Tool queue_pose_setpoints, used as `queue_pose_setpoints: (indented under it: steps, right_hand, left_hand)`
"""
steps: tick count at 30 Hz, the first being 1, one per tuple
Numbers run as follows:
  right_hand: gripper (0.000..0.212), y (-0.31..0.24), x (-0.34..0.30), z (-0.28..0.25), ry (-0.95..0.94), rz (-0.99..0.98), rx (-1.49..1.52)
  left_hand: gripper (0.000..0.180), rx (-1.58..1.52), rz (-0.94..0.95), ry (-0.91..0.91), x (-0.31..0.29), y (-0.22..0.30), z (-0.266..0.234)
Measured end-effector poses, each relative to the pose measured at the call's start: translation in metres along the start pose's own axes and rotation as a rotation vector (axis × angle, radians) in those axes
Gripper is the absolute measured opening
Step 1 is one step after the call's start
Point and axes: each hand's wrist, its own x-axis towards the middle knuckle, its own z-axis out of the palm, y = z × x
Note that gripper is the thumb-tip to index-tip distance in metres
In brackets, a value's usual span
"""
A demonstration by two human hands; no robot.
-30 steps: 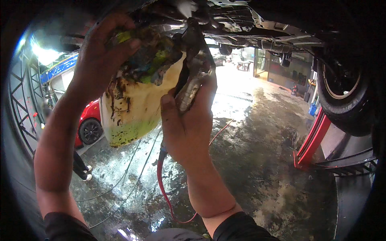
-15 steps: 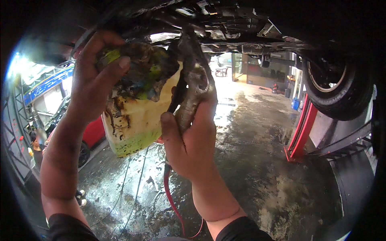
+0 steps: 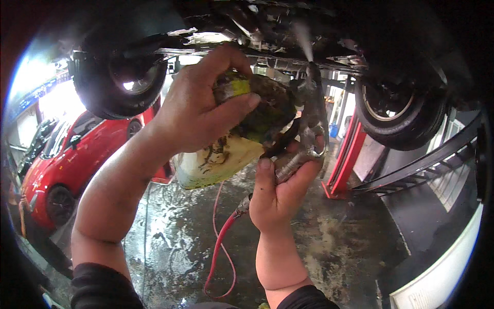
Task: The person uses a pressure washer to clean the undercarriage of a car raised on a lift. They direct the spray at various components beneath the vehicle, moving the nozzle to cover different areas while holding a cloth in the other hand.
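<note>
My left hand (image 3: 206, 103) grips the grimy top of a cream plastic container (image 3: 218, 162), its thumb along the near side. Dark brown and yellow-green dirt covers the container's upper part, and it hangs tilted. My right hand (image 3: 285, 193) is wrapped round the handle of a metal spray gun (image 3: 310, 118), held upright just right of the container. A pale jet of mist (image 3: 304, 41) leaves its nozzle towards the vehicle's underside (image 3: 247, 28). From the gun's lower end runs a red hose (image 3: 220, 244). Whether gun and container are joined is hidden.
Raised wheels hang on both sides, a left tyre (image 3: 116, 85) and a right tyre (image 3: 401, 116). A red lift post (image 3: 346, 157) stands at right beside a dark ramp (image 3: 427, 167). At left is a red car (image 3: 77, 159). The floor (image 3: 339, 242) looks wet.
Both hands, with the container and spray gun, have moved right in the picture as the view turned left. Mist now shows at the nozzle; the red car and left tyre have come into fuller view.
</note>
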Motion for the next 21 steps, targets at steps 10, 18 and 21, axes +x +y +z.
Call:
queue_pose_setpoints:
  steps: [10,18,21]
  right_hand:
    - [0.075,-0.011,-0.008,0.009,0.068,0.031,-0.189]
    - [0.077,-0.013,0.011,0.012,0.103,0.062,-0.097]
    - [0.078,-0.011,0.013,0.019,0.126,0.034,-0.073]
  left_hand:
    - [0.037,-0.039,0.144,-0.064,0.018,-0.040,-0.001]
    - [0.040,-0.089,0.162,-0.014,0.042,-0.034,0.001]
    - [0.049,0.006,-0.095,-0.268,0.044,0.008,-0.030]
